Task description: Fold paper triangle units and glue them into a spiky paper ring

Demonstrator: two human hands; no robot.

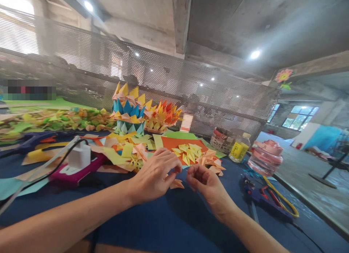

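Note:
My left hand (156,175) hovers over the dark blue table, its fingers curled and thumb drawn in close to them. Facing it across a small gap, my right hand (209,189) has its fingers bent in against the thumb. Whatever either hand may hold is hidden or too small to name. A folded peach paper piece (177,184) shows just below the left fingertips. Past my hands, yellow folded paper pieces (188,153) are heaped on an orange sheet (170,143), with more peach folded pieces (209,158) beside them.
Layered paper flowers (128,109) stand at the back. Left are a magenta power strip (79,175) and a white plug (79,155). Right are a wicker basket (222,141), a yellow-labelled bottle (240,148), a pink water bottle (265,158), a glue gun (268,202) and red-handled pliers (272,198).

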